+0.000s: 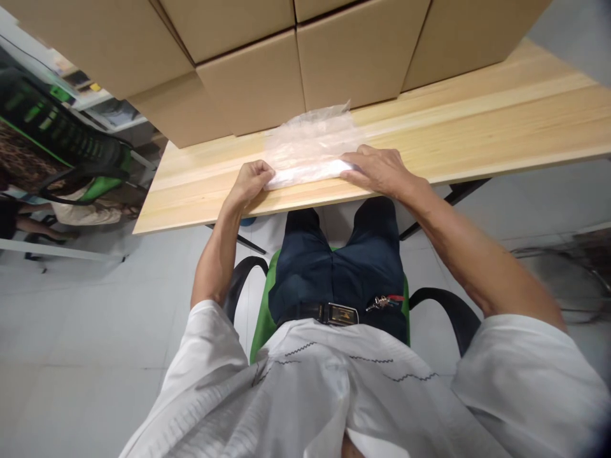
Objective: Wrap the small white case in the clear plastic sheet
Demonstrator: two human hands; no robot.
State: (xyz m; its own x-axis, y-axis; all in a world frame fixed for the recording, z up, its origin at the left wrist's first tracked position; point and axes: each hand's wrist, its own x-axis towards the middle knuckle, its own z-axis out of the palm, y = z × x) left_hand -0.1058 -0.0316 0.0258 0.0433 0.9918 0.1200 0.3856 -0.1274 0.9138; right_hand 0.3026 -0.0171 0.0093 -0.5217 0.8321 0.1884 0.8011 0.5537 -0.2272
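Observation:
A thin, see-through plastic sheet [312, 141] lies on the wooden table, its near edge folded or rolled into a whitish strip. It looks like a plastic bag or wrap; which one I cannot tell. At the strip's left end, my left hand [251, 181] pinches the plastic between thumb and fingers. My right hand [382, 170] grips the other end, thumb below and fingers above. Whether anything lies inside the fold is hidden. The far edge of the sheet spreads crinkled toward the cardboard boxes.
Stacked cardboard boxes [251, 86] form a wall along the table's back. The wooden table [477, 121] ends close before my lap. I sit on a green chair with black armrests [443, 312]. At the far left are another chair [62, 133] and part of a person.

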